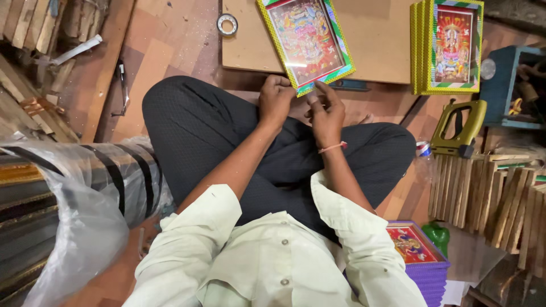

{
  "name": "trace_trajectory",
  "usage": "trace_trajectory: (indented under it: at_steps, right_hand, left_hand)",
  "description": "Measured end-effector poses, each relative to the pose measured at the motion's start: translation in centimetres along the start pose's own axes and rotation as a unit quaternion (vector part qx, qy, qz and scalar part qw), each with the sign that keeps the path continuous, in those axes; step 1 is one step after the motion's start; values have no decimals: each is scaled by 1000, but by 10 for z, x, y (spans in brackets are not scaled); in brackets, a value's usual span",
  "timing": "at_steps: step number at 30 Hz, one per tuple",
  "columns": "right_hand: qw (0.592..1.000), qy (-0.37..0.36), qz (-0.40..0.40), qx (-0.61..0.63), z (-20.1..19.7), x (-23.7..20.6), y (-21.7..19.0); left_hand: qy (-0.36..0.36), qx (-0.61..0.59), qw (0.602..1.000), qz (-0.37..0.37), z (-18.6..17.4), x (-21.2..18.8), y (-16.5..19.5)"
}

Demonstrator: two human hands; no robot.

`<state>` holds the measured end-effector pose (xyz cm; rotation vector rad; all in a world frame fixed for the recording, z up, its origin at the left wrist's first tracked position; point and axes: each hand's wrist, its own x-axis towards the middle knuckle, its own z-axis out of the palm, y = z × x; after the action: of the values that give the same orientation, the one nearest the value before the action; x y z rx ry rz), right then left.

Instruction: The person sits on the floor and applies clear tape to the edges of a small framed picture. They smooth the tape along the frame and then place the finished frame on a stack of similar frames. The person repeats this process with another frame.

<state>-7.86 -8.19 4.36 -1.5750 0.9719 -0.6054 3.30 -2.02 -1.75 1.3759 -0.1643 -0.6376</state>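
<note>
A framed colourful picture (306, 38) with a yellow, green and red patterned border lies tilted on a low wooden board (375, 40) in front of my crossed legs. My left hand (275, 101) is closed in a fist at the frame's near corner. My right hand (326, 111) sits right beside it, fingers curled and touching the same corner. What the fingers pinch is too small to tell.
A stack of similar framed pictures (449, 46) stands at the right of the board. A green staple gun (460, 127) lies at right above several wooden strips (489, 193). A purple stack of frames (421, 258), a tape roll (227, 24) and plastic-wrapped mouldings (74, 193) surround me.
</note>
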Motion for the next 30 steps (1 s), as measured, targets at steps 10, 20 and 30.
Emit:
trace_trajectory:
  at_steps: [10, 20, 30]
  right_hand:
    - [996, -4, -34, -77, 8, 0, -2]
    - [993, 36, -54, -102, 9, -7, 3]
    - [916, 316, 228, -97, -92, 112, 5]
  left_hand:
    - [-7, -46, 998, -47, -1, 1, -2]
    - [-26, -214, 970, -112, -6, 14, -2]
    - [-50, -134, 969, -203, -9, 4, 14]
